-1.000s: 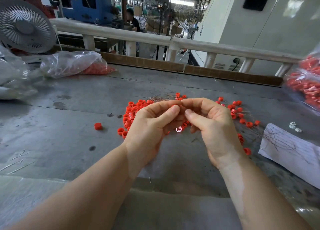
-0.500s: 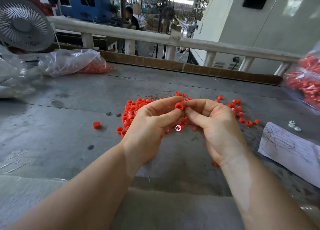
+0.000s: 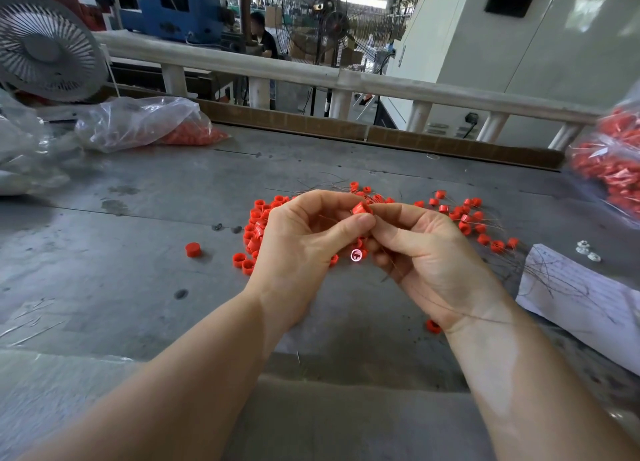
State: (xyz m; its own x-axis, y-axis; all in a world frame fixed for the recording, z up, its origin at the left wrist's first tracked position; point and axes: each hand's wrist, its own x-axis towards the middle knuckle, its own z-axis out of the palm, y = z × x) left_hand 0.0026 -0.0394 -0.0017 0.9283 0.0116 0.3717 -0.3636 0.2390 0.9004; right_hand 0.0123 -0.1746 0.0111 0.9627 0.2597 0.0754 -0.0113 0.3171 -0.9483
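- While held above the grey table (image 3: pixel 138 259), the red cap (image 3: pixel 362 208) is pinched by the left hand (image 3: pixel 301 249), thumb against forefinger.
- Right hand (image 3: pixel 426 256) pinches the same cap from the opposite side.
- Thin wire (image 3: pixel 467 316) trails across the right wrist.
- Loose caps (image 3: pixel 256 225) lie beneath.

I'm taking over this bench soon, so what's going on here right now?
A person works bare-handed over a grey bench. The left hand and right hand pinch one red cap between their fingertips, and a thin wire trails back over the right wrist. A pile of loose red caps lies underneath. Whether the wire already sits in the held cap is unclear.
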